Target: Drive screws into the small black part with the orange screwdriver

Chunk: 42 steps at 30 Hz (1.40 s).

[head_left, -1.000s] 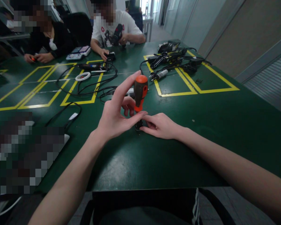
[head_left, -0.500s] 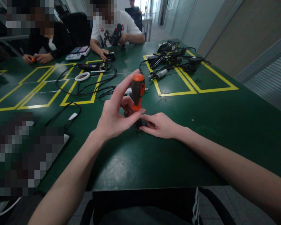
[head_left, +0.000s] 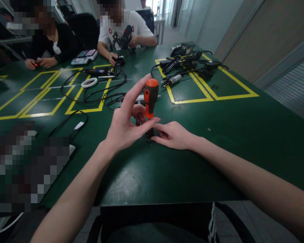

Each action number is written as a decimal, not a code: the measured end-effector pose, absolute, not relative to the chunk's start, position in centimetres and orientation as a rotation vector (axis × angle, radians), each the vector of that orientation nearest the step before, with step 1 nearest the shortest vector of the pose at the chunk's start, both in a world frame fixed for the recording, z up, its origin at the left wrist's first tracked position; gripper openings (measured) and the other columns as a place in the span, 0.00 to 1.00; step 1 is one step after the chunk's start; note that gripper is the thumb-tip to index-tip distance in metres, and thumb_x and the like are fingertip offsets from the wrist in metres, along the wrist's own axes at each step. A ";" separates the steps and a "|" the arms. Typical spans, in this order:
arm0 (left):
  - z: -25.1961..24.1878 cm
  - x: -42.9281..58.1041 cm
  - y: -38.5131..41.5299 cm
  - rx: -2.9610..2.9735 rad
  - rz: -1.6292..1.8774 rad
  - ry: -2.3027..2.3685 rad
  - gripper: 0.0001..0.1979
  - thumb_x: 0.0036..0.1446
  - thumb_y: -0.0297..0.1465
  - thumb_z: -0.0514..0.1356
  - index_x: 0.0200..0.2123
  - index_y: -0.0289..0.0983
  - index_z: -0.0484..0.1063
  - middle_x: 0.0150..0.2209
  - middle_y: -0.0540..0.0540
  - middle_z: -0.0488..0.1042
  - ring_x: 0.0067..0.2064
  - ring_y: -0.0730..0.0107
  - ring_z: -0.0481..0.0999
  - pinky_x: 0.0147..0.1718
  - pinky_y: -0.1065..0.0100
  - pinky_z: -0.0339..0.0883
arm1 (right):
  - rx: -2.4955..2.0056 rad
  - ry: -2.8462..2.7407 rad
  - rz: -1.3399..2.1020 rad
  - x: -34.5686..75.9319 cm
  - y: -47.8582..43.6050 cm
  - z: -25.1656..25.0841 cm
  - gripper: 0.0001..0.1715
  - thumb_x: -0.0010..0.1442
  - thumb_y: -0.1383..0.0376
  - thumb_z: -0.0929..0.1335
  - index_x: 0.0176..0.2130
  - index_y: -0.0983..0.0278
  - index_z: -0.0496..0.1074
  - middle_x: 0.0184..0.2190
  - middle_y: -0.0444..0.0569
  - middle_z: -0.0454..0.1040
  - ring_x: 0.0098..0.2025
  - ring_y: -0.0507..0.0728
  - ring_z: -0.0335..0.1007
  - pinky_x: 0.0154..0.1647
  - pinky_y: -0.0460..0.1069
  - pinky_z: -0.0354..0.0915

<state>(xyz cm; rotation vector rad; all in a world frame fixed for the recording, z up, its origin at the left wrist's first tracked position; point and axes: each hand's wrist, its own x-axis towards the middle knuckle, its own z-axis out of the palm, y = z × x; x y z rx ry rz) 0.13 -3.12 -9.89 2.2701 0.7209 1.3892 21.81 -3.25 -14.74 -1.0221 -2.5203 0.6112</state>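
An orange and dark grey screwdriver stands upright, its tip down at a small dark part on the green table. Around the screwdriver is my left hand, its index finger up by the handle's top and its thumb near the handle's lower end. My right hand rests on the table, thumb and index finger closed on the small dark part, which is mostly hidden.
Black cables and tools lie at the back right, near small screws. A white ring and looped cables are at the back left. Blurred-out devices sit at left. Two people sit across the table.
The screwdriver handle has turned, its orange hole now facing left instead of right. My left hand has shifted slightly right; my right hand has barely moved.
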 end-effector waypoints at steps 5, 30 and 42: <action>-9.5 0.3 -3.4 2.259 1.393 0.722 0.49 0.58 0.28 0.72 0.75 0.55 0.51 0.73 0.39 0.62 0.36 0.76 0.83 0.29 0.75 0.77 | -1.019 -2.519 0.616 21.8 -3.3 -14.8 0.17 0.70 0.57 0.68 0.51 0.66 0.74 0.22 0.39 0.69 0.23 0.51 0.63 0.30 0.46 0.52; -8.1 -0.4 -3.5 2.295 1.264 0.879 0.20 0.57 0.32 0.71 0.53 0.39 0.77 0.35 0.52 0.81 0.28 0.76 0.78 0.28 0.75 0.77 | -0.991 -2.510 0.623 21.9 -3.3 -14.8 0.17 0.70 0.57 0.67 0.51 0.66 0.74 0.22 0.39 0.69 0.22 0.51 0.62 0.29 0.46 0.51; -8.1 -0.2 -3.2 2.229 1.290 0.865 0.15 0.54 0.37 0.74 0.37 0.37 0.74 0.35 0.51 0.80 0.29 0.75 0.79 0.27 0.73 0.77 | -0.988 -2.509 0.621 22.0 -3.2 -14.8 0.17 0.70 0.56 0.67 0.51 0.65 0.74 0.22 0.39 0.69 0.22 0.51 0.62 0.29 0.46 0.52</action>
